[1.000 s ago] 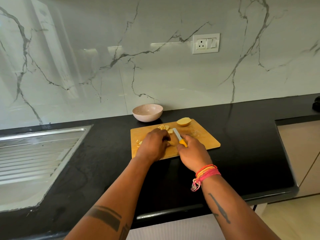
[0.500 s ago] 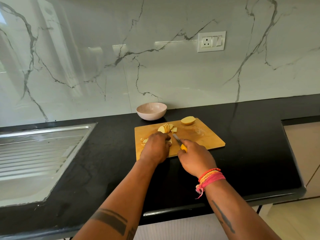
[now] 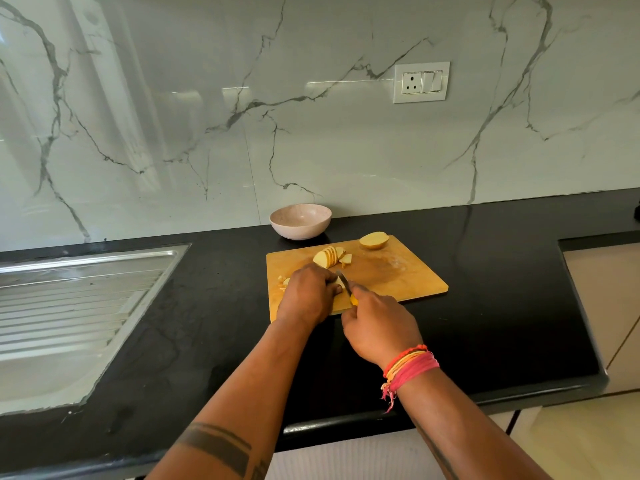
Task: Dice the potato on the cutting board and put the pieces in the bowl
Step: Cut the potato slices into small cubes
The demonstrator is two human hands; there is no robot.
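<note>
A wooden cutting board (image 3: 408, 277) lies on the black counter. My left hand (image 3: 306, 294) curls over a potato piece at the board's near left and mostly hides it. My right hand (image 3: 379, 325) grips a yellow-handled knife (image 3: 344, 284), its blade down beside my left fingers. A fan of potato slices (image 3: 328, 256) lies mid-board, a potato half (image 3: 373, 240) sits at the far edge, and small cut bits (image 3: 284, 281) lie left of my left hand. The pink bowl (image 3: 300, 221) stands behind the board with nothing visible in it.
A steel sink drainboard (image 3: 69, 306) is set into the counter at the left. The marble wall carries a socket and switch plate (image 3: 421, 82). The counter's front edge (image 3: 450, 407) runs below my wrists, and a cabinet (image 3: 609, 306) stands at the right.
The knife has come back toward me along the board, with less blade showing beside my left fingers. The camera has shifted slightly, moving the scene to the right.
</note>
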